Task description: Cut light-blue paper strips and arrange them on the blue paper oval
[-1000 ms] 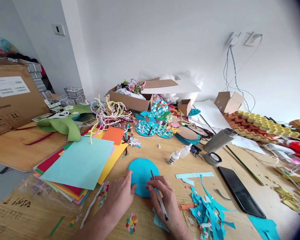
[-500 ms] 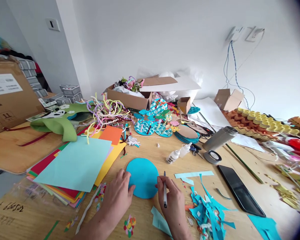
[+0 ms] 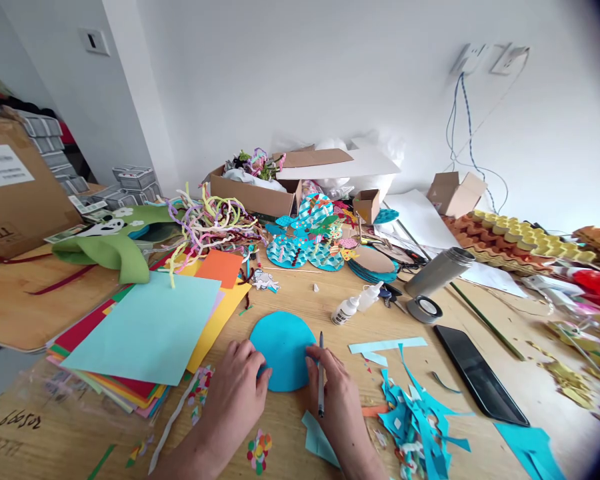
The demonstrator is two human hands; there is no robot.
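The left hand (image 3: 237, 380) is loosely curled at the near-left edge of a blue disc (image 3: 283, 350), thumb and fingers slightly apart; whether it pinches the edge, I cannot tell. The right hand (image 3: 335, 380) is mostly closed, with a pen (image 3: 321, 377) held upright-looking between its fingers and its fingertips at the disc's right edge. The disc lies on the worktop (image 3: 285, 420), between the hands and a little beyond them.

Left of the left hand sits a stack of coloured paper (image 3: 145, 327), a pale blue sheet uppermost. Small round paper dots (image 3: 259, 451) lie between the two forearms, and a pale blue scrap (image 3: 318, 437) is partly hidden by the right wrist. To the right of the right hand are cut blue scraps (image 3: 417, 427), then a dark phone (image 3: 480, 373). Two white bottles (image 3: 345, 311) stand beyond the right hand; farther off are decorated blue discs (image 3: 290, 255).
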